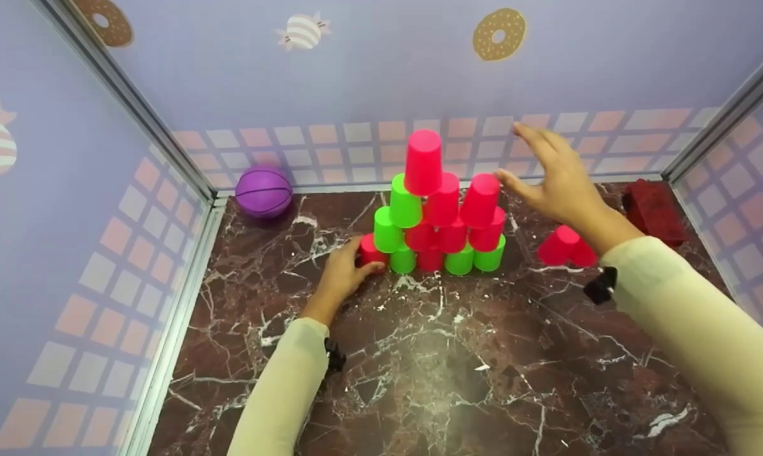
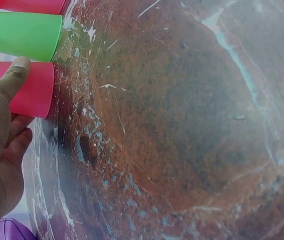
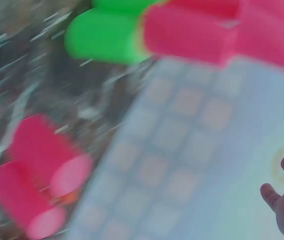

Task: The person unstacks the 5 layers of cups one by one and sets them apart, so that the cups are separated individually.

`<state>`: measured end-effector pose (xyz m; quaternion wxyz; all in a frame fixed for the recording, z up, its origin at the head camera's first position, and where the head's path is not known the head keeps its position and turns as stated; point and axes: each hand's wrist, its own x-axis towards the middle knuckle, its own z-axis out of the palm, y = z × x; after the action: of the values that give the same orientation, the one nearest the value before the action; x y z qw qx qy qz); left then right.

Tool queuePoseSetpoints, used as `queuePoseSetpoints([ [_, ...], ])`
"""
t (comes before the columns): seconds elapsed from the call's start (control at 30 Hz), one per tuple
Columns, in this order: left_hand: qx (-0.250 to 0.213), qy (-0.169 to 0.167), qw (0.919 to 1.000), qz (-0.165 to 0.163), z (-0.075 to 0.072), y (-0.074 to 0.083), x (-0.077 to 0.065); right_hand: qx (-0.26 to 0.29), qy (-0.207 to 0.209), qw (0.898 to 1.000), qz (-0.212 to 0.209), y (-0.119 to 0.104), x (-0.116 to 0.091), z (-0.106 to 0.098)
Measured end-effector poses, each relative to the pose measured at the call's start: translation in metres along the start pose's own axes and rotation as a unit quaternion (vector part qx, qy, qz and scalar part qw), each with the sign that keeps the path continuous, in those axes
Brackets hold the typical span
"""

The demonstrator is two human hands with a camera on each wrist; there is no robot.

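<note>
Pink and green cups, all upside down, stand stacked as a pyramid, with a lone pink cup (image 1: 423, 161) at the top. My left hand (image 1: 339, 276) holds the pink cup at the bottom left corner (image 2: 37, 92), thumb on its near side and fingers behind it. A green cup (image 2: 24, 35) stands right beside that one. My right hand (image 1: 564, 185) is raised to the right of the pyramid, fingers spread and holding nothing. Its thumb tip is close to the right-hand pink cup (image 1: 481, 201) of the row under the top.
Two pink cups (image 1: 557, 246) stand apart at the right, partly behind my right wrist. A dark red block-like object (image 1: 655, 212) lies in the back right corner. A purple ball (image 1: 263, 192) sits at the back left. Patterned walls (image 1: 381, 76) enclose the marbled table (image 1: 432, 380).
</note>
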<state>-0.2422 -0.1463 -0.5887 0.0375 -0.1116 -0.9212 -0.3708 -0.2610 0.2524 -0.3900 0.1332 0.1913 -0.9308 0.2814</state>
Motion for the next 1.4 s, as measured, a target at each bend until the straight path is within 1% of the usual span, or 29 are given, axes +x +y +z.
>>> queuePoseSetpoints([
  [0.13, -0.004, -0.003, 1.0000, 0.002, 0.000, 0.001, 0.001, 0.019, -0.016, 0.999, -0.044, -0.042, 0.021, 0.007],
  [0.2, -0.002, -0.002, 1.0000, 0.003, 0.000, 0.001, 0.001, 0.028, -0.016, 0.997, -0.070, -0.057, 0.028, 0.013],
  [0.3, -0.001, -0.001, 1.0000, 0.004, 0.000, 0.000, 0.001, 0.042, -0.014, 0.994, -0.101, -0.072, 0.037, 0.022],
  [0.4, -0.001, -0.001, 1.0000, 0.006, 0.001, -0.001, 0.000, 0.052, -0.017, 0.992, -0.118, -0.081, 0.042, 0.031],
  [0.57, -0.002, -0.009, 1.0000, -0.001, 0.001, -0.001, 0.000, 0.061, -0.025, 0.991, -0.120, -0.089, 0.044, 0.040],
  [0.67, -0.003, -0.013, 0.9999, -0.008, 0.001, 0.000, 0.000, 0.070, -0.021, 0.990, -0.121, -0.091, 0.045, 0.041],
  [0.77, -0.002, -0.012, 0.9999, -0.009, 0.000, 0.001, 0.000, 0.075, -0.013, 0.989, -0.126, -0.091, 0.045, 0.036],
  [0.9, 0.001, -0.007, 1.0000, -0.001, 0.000, 0.000, -0.001, 0.070, -0.001, 0.990, -0.119, -0.084, 0.044, 0.024],
  [1.0, 0.002, -0.008, 1.0000, -0.003, 0.000, -0.002, -0.001, 0.063, 0.013, 0.993, -0.100, -0.071, 0.041, 0.014],
  [1.13, 0.002, -0.013, 0.9998, -0.013, -0.001, -0.006, -0.003, 0.055, 0.033, 0.996, -0.062, -0.048, 0.034, 0.001],
  [1.2, 0.001, -0.012, 0.9998, -0.013, -0.001, -0.007, -0.004, 0.053, 0.044, 0.997, -0.043, -0.036, 0.029, -0.004],
  [1.33, 0.007, -0.017, 0.9997, -0.017, -0.001, -0.010, -0.002, 0.051, 0.073, 0.996, -0.013, -0.008, 0.016, -0.015],
  [1.4, 0.009, -0.019, 0.9996, -0.021, 0.000, -0.010, -0.001, 0.053, 0.084, 0.995, 0.014, 0.006, 0.007, -0.021],
])
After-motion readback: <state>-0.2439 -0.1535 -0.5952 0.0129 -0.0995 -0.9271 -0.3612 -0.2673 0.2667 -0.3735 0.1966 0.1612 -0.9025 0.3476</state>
